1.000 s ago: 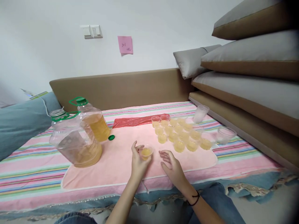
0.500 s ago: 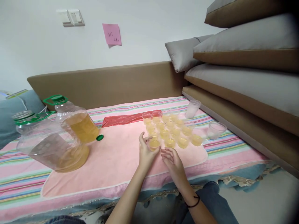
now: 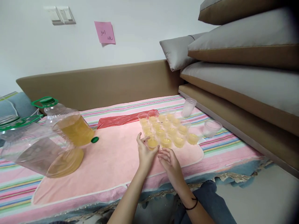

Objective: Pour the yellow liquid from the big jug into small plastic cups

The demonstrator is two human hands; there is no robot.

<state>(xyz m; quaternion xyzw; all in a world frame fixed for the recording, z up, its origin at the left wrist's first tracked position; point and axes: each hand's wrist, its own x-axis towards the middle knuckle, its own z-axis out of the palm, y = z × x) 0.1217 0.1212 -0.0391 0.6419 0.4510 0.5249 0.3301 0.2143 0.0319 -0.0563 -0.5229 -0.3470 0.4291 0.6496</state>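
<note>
Clear plastic cups holding yellow liquid stand in rows on a pink cloth. My left hand point(image 3: 146, 152) is curled around the front-left plastic cup point(image 3: 152, 143), thumb on its near side and fingers at its far left. Just right of it, my right hand point(image 3: 169, 158) has its palm turned up and fingers loosely apart, with nothing in it. Its fingertips are close to my left thumb and the neighbouring filled cup point(image 3: 166, 142). More filled cups, such as one at the right end point(image 3: 192, 138), stand beyond my hands.
Two big clear jugs with yellow liquid stand left: a front jug point(image 3: 28, 149), uncapped, and a back jug point(image 3: 76, 126). A green cap point(image 3: 94, 139) lies beside them. A red plastic bag point(image 3: 121, 120), stacked cups point(image 3: 189, 107) and another cup point(image 3: 212, 128) lie around. Cushions point(image 3: 243, 84) rise right.
The view has shifted slightly right, so everything sits a little further left. My left hand stays around the front-left cup, and my right hand keeps nearly the same pose beside it.
</note>
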